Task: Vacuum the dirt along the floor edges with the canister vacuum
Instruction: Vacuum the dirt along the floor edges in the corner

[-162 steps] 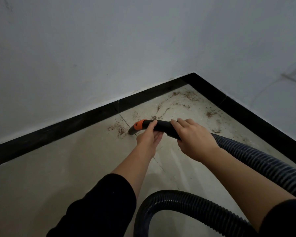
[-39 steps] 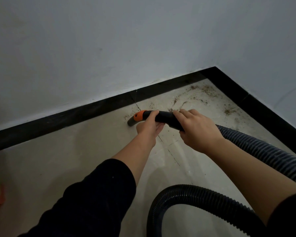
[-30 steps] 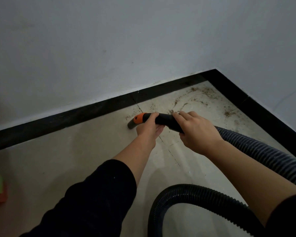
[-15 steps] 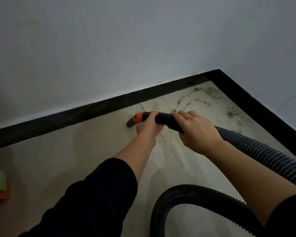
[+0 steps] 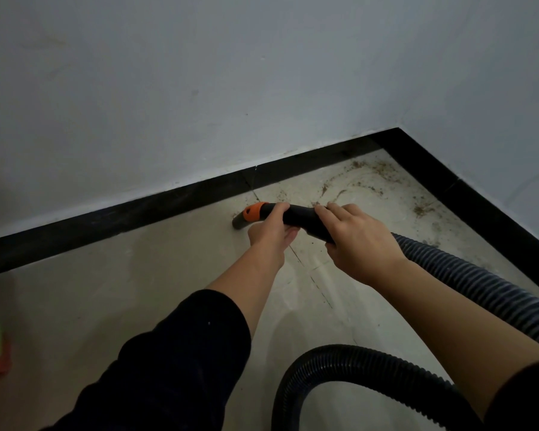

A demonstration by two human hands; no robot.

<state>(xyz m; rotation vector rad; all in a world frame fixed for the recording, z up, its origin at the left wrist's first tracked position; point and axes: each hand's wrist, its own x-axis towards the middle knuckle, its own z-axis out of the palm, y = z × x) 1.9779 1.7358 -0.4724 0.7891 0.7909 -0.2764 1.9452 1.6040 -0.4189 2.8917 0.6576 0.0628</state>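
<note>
Left hand [image 5: 269, 234] and right hand [image 5: 355, 244] grip vacuum nozzle [image 5: 296, 217]; tip beside black skirting [image 5: 137, 213], dirt [image 5: 371, 178] in corner.

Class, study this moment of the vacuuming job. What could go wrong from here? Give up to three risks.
1. The nozzle points away from the dirt near the corner, so that patch may get missed.
2. The hose curls in a loop close to the person and could kink or snag.
3. The nozzle sits close to the black skirting and might scuff it.

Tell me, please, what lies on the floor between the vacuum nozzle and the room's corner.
In the head view, only scattered brown dirt lies on the pale floor between the nozzle and the corner.
</note>
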